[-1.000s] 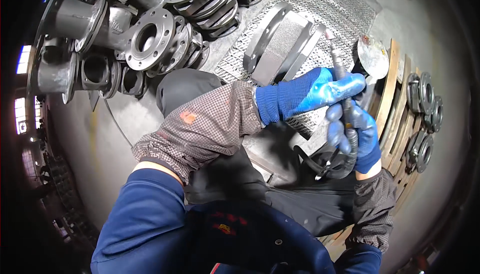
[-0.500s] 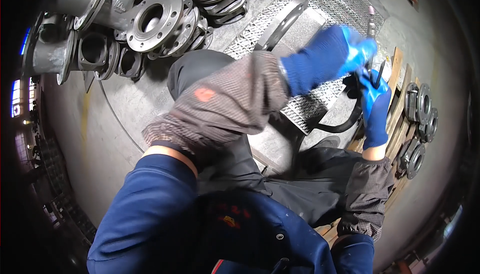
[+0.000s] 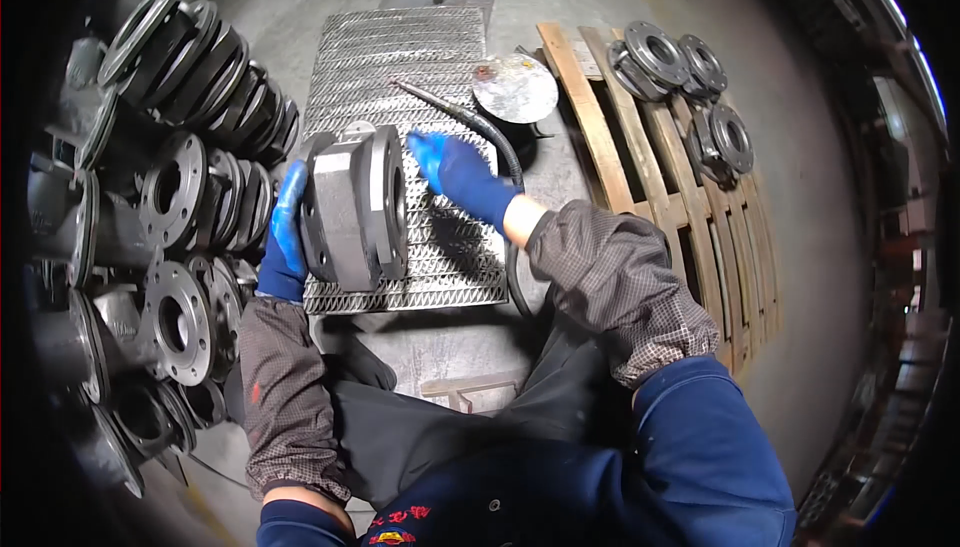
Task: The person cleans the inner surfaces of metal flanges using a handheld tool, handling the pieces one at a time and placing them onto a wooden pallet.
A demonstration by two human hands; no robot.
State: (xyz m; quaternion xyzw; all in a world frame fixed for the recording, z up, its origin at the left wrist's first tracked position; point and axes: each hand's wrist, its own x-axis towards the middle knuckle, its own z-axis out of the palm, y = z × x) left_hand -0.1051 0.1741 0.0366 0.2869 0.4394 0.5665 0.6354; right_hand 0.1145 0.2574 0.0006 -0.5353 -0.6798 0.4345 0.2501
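Note:
A dark grey flanged casting (image 3: 345, 212), with a round flange on each side, stands on the metal mesh worktable (image 3: 400, 37). My left hand (image 3: 288, 227), in a blue glove, holds it by the outer side of its left flange; some fingertips are hidden. Just right of the right flange is my gloved right hand (image 3: 438, 162), its fingers reaching toward the rim; whether they touch it I cannot tell. Beyond that hand, a slim hand tool (image 3: 440, 102) on a dark hose lies across the mesh, in neither hand.
Many flanged castings (image 3: 180, 322) are stacked on my left. A round pale-topped stand (image 3: 515, 89) is beside the table's right edge. To the right lies a wooden pallet (image 3: 650, 177) with several flanged parts (image 3: 660, 52). The hose (image 3: 515, 282) hangs down by the table.
My view has swung right to left, back over the table. Both hands have left the tool and hose; the left is now on the casting, the right beside it.

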